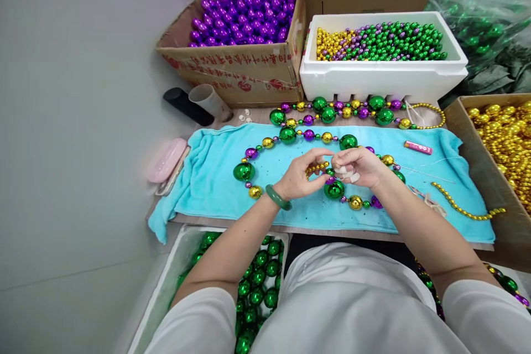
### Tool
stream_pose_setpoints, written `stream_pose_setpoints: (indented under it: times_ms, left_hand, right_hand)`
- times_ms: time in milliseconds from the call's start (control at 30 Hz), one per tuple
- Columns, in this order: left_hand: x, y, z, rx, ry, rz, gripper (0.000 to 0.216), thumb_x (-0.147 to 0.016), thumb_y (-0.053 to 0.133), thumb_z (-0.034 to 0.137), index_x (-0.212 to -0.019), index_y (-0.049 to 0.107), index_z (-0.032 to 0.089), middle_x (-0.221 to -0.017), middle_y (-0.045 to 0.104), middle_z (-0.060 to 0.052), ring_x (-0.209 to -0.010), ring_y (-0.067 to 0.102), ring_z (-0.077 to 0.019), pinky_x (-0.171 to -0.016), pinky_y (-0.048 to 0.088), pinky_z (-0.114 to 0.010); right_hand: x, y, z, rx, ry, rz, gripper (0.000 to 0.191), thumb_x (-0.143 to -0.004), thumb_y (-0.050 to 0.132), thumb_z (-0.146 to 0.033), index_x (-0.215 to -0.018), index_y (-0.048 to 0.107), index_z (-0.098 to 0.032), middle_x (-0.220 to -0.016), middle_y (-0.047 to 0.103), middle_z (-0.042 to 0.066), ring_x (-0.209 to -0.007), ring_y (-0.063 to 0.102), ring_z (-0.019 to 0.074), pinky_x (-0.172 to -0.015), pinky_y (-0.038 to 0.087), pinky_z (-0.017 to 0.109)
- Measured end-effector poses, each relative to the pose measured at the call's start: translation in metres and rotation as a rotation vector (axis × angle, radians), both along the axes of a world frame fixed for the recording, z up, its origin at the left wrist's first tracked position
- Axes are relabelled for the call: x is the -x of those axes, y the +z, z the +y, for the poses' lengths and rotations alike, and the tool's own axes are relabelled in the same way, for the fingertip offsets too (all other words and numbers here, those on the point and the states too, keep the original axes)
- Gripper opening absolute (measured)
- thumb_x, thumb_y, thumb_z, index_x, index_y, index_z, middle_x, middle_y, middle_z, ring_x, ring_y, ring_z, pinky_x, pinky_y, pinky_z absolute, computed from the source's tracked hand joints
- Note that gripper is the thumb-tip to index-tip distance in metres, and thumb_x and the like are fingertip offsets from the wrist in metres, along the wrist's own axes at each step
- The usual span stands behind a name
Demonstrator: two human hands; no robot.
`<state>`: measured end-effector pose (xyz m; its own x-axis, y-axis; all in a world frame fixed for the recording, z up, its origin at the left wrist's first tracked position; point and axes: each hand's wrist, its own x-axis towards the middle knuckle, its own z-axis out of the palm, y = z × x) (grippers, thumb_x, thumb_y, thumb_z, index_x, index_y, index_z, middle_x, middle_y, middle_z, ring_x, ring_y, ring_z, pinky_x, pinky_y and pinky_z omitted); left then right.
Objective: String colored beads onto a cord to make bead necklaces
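My left hand [299, 176], with a green bangle [278, 197] at the wrist, curls round the end of a beaded necklace [287, 135]; small gold beads [317, 167] show between thumb and fingers. Pressed close against it, my right hand [360, 166] has its fingers pinched together. White wrappings or covers [350, 176] show at its fingertips, and what it pinches is too small to make out. Large green, purple and gold beads of the necklace loop over the blue towel [211, 177] around both hands.
Behind the towel lies another bead necklace [327, 115]. A carton [232, 66] of purple beads, a white foam box [385, 80] and a carton [473, 149] of gold beads surround the table. A lighter [418, 147] and a gold bead strand [464, 211] lie right.
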<state>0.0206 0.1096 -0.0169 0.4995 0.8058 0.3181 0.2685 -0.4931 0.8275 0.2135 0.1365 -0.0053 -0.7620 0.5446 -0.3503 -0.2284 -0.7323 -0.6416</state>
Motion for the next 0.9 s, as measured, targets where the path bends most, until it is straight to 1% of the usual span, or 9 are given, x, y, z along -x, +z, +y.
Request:
stream_pose_setpoints:
  times_ms: [167, 267, 333, 400, 467, 600, 700, 800, 900]
  left_hand:
    - [0.002, 0.000, 0.003, -0.147, -0.024, 0.025, 0.041, -0.072, 0.051, 0.008, -0.111, 0.057, 0.019, -0.088, 0.061, -0.002, -0.078, 0.057, -0.0130, -0.072, 0.048, -0.026]
    - [0.002, 0.000, 0.006, -0.271, 0.019, 0.103, 0.038, -0.072, 0.051, 0.005, -0.106, 0.060, 0.019, -0.098, 0.061, -0.006, -0.091, 0.058, -0.0166, -0.080, 0.049, -0.031]
    - [0.003, -0.001, 0.009, -0.325, 0.046, 0.141, 0.038, -0.074, 0.049, 0.004, -0.108, 0.059, 0.019, -0.107, 0.057, -0.009, -0.098, 0.057, -0.0177, -0.084, 0.049, -0.033]
    - [0.004, -0.003, 0.011, -0.368, 0.041, 0.171, 0.038, -0.078, 0.047, 0.003, -0.111, 0.056, 0.019, -0.111, 0.056, -0.010, -0.103, 0.056, -0.0178, -0.087, 0.049, -0.034]
    - [0.004, -0.005, 0.011, -0.401, 0.006, 0.202, 0.037, -0.080, 0.046, 0.003, -0.111, 0.056, 0.019, -0.111, 0.056, -0.010, -0.105, 0.056, -0.0177, -0.088, 0.049, -0.033]
    - [0.000, -0.013, 0.009, -0.399, -0.003, 0.200, 0.031, -0.081, 0.056, 0.011, -0.110, 0.058, 0.019, -0.108, 0.061, -0.009, -0.102, 0.059, -0.0178, -0.085, 0.050, -0.030]
    - [-0.006, -0.018, 0.006, -0.379, 0.064, 0.116, 0.025, -0.080, 0.064, 0.020, -0.105, 0.063, 0.019, -0.097, 0.067, -0.006, -0.089, 0.062, -0.0154, -0.077, 0.050, -0.027]
    - [-0.012, -0.019, 0.003, -0.362, 0.177, 0.059, 0.014, -0.084, 0.058, 0.019, -0.094, 0.068, 0.019, -0.080, 0.068, -0.003, -0.074, 0.060, -0.0123, -0.069, 0.047, -0.024]
    - [-0.014, -0.013, 0.001, -0.234, 0.221, 0.092, 0.015, -0.086, 0.054, 0.021, -0.085, 0.069, 0.018, -0.074, 0.066, -0.003, -0.071, 0.058, -0.0125, -0.068, 0.045, -0.025]
  right_hand:
    - [-0.003, -0.005, 0.004, -0.086, 0.122, -0.096, 0.015, -0.061, 0.064, -0.016, -0.054, 0.050, -0.013, -0.042, 0.032, -0.007, -0.036, 0.020, 0.0016, -0.031, 0.016, 0.015]
    - [-0.007, -0.007, 0.008, -0.164, 0.139, -0.271, 0.012, -0.061, 0.066, -0.016, -0.058, 0.056, -0.010, -0.040, 0.035, -0.007, -0.035, 0.020, 0.0009, -0.031, 0.012, 0.014]
    - [-0.010, -0.007, 0.010, -0.206, 0.138, -0.366, 0.010, -0.059, 0.067, -0.015, -0.059, 0.058, -0.010, -0.040, 0.036, -0.007, -0.035, 0.022, 0.0010, -0.031, 0.012, 0.014]
    - [-0.014, -0.008, 0.013, -0.220, 0.150, -0.381, 0.011, -0.058, 0.068, -0.015, -0.059, 0.059, -0.009, -0.040, 0.037, -0.007, -0.035, 0.024, 0.0012, -0.031, 0.013, 0.014]
    - [-0.016, -0.008, 0.015, -0.206, 0.172, -0.326, 0.011, -0.058, 0.069, -0.015, -0.060, 0.060, -0.009, -0.040, 0.039, -0.006, -0.035, 0.023, 0.0010, -0.031, 0.013, 0.014]
    - [-0.016, -0.010, 0.018, -0.130, 0.150, -0.200, 0.014, -0.059, 0.071, -0.015, -0.061, 0.059, -0.009, -0.041, 0.039, -0.006, -0.036, 0.022, 0.0005, -0.032, 0.013, 0.013]
    - [-0.013, -0.010, 0.017, -0.084, 0.085, -0.191, 0.014, -0.059, 0.070, -0.013, -0.059, 0.057, -0.009, -0.042, 0.039, -0.006, -0.036, 0.022, 0.0005, -0.032, 0.013, 0.013]
    - [-0.009, -0.010, 0.013, -0.087, 0.020, -0.227, 0.014, -0.058, 0.070, -0.012, -0.057, 0.056, -0.010, -0.042, 0.040, -0.006, -0.036, 0.022, 0.0004, -0.032, 0.012, 0.013]
    - [-0.008, -0.007, 0.007, -0.113, -0.033, -0.306, 0.013, -0.057, 0.070, -0.013, -0.059, 0.058, -0.009, -0.040, 0.039, -0.006, -0.035, 0.022, 0.0006, -0.032, 0.010, 0.014]
